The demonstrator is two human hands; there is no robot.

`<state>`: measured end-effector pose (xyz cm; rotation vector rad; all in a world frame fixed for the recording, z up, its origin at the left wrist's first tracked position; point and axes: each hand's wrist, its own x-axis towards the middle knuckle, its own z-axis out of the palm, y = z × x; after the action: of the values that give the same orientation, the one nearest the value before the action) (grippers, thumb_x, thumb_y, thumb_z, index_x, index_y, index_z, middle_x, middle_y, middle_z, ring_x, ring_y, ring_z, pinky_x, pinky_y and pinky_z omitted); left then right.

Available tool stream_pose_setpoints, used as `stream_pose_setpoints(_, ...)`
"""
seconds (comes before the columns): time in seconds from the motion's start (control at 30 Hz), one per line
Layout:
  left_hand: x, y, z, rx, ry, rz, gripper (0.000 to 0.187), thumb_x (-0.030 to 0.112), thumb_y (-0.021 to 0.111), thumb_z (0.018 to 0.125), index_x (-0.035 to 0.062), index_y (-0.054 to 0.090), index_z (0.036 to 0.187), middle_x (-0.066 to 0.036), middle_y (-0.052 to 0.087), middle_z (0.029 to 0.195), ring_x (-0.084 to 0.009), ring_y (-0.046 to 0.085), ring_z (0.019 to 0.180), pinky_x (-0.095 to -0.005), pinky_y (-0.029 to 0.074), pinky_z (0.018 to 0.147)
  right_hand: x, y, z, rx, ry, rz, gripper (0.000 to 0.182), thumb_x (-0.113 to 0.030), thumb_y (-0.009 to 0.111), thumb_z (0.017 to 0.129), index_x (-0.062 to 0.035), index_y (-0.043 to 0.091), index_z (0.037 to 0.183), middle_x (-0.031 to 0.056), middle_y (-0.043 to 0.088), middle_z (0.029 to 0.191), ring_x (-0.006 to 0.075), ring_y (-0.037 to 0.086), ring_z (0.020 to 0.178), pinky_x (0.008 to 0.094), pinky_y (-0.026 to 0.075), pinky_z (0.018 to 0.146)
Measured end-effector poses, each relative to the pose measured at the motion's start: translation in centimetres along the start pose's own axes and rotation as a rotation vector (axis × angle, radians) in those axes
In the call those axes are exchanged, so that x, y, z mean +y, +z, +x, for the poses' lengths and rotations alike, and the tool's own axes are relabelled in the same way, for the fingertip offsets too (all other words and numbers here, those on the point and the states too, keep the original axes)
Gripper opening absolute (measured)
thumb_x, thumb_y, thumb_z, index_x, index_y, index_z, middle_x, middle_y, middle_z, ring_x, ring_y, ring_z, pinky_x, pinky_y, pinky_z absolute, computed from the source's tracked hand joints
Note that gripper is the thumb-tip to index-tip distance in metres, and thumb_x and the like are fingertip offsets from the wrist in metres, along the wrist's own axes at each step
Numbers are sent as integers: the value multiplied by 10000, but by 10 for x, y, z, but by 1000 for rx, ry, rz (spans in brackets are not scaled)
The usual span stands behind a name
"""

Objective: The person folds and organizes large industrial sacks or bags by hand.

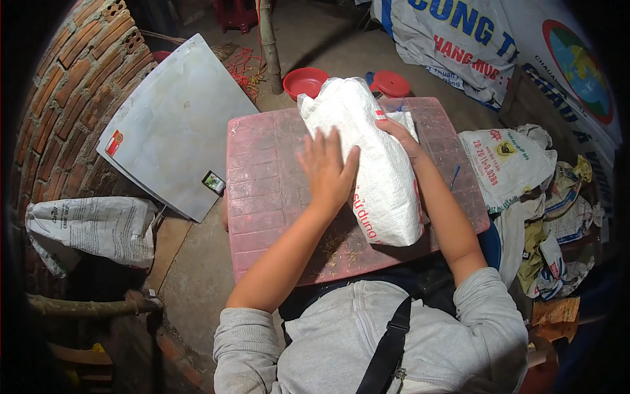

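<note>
A white woven sack (357,138) with red lettering lies in a long, bulging bundle across the pink plastic table (262,190). Its contents are hidden. My left hand (330,167) is open on its left side, palm down with the fingers spread. On the opposite side, my right hand (401,136) grips the sack's edge near a red printed mark; part of its fingers is out of sight. Beside that hand, a smaller white piece (401,120) shows from behind the bundle. Small straw-like bits (338,256) are scattered on the table's near edge.
Past the table's far edge sit a red basin (305,83) and a red round lid or container (392,84). A pale board (177,125) leans left, with a phone (213,182) at its edge. Printed sacks (508,157) lie right. A thin blue stick (455,176) rests on the table.
</note>
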<state>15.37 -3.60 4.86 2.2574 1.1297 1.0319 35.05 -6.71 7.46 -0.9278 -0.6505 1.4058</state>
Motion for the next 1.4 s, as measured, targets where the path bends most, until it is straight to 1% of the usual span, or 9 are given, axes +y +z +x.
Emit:
stream_pose_setpoints(0.1,-5,0,-5,-92,-185,-46,648,475,488,953,66,394,1447,-349,311,1466,-503,233,1397,-630,85,1121,-11,-6,-2,95,-126,-275,493,-241,697,866,30,541,1248,114,662,1088,158,667,919,286,538,827)
stream_pose_setpoints(0.3,9,7,-17,-105,-52,-472,647,366,546,956,14,341,1459,-418,243,1455,-503,232,1405,-504,221,1139,-14,-60,11,121,-89,-566,369,-240,719,877,30,634,1113,75,664,1010,104,620,885,239,493,785)
stream_pose_setpoints(0.5,22,3,-17,-182,-109,-898,844,272,708,876,22,210,1509,-359,24,1523,-443,254,1412,-445,261,1138,-3,-83,21,255,-211,-904,218,-174,694,887,4,678,1010,45,667,883,92,592,783,234,472,696)
stream_pose_setpoints(0.83,9,9,-10,-191,-200,-910,939,202,731,858,-32,104,1517,-270,191,1539,-330,271,1407,-380,269,1139,12,-70,25,118,-411,-1243,238,-202,609,944,-20,550,1085,55,587,710,102,502,613,271,410,581)
stream_pose_setpoints(0.9,10,5,-9,80,-147,-963,827,233,670,898,-56,181,1499,-292,326,1452,-346,349,1355,-408,280,1122,19,-51,19,98,-381,-1227,252,-199,589,953,-54,497,1137,58,582,685,101,509,598,287,392,555)
stream_pose_setpoints(1.03,7,-12,-1,185,-133,-1123,658,273,494,986,-40,224,1498,-252,398,1422,-279,458,1195,-396,357,1039,32,-2,4,3,-445,-1139,309,-115,571,924,-36,494,1213,150,667,1066,186,626,935,349,489,837)
stream_pose_setpoints(1.23,0,-25,0,150,118,-604,570,295,459,980,-33,381,1439,-220,489,1379,-313,485,1098,-382,299,1036,37,-10,12,-130,-208,-700,357,-67,540,943,16,557,1290,66,677,1108,117,614,927,295,502,842)
stream_pose_setpoints(1.3,1,-25,3,155,196,-539,561,289,471,971,-34,406,1425,-216,484,1398,-330,480,1126,-378,284,1046,28,-34,19,-75,-79,-686,385,-293,481,1018,10,606,1221,74,692,1044,100,628,886,271,512,821)
stream_pose_setpoints(1.4,2,-24,7,2,360,-428,585,285,526,945,-1,399,1439,-210,403,1485,-341,420,1295,-402,283,1084,7,-38,11,-35,240,-374,883,-738,220,932,7,631,1168,89,703,1045,157,679,880,274,532,815)
